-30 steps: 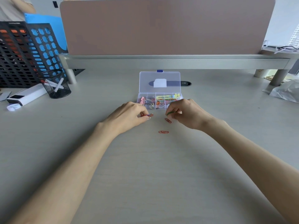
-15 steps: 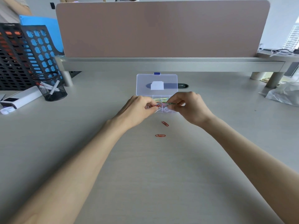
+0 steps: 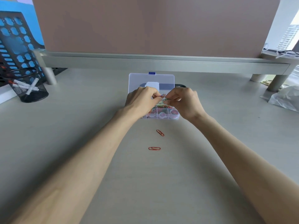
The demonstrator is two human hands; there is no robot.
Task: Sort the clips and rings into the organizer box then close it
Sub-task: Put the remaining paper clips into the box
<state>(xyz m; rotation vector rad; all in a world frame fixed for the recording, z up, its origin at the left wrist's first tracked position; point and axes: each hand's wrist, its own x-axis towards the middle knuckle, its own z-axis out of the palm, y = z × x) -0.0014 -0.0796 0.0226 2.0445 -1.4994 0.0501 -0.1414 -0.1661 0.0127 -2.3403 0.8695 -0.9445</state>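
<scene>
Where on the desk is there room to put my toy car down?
Bare desk lies between the mesh cup and the left hand, and right of the right hand. Crowded: around the organizer box and two red clips.

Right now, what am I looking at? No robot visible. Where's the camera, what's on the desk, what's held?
There is no machine: a person works bare-handed, and the single camera sits on their head, looking down. The left hand pinches a few coloured clips; the right hand pinches a green clip. Both are over the open organizer box, whose clear lid stands up behind. Two red paper clips lie loose on the desk. A mesh pen cup stands far left.
</scene>
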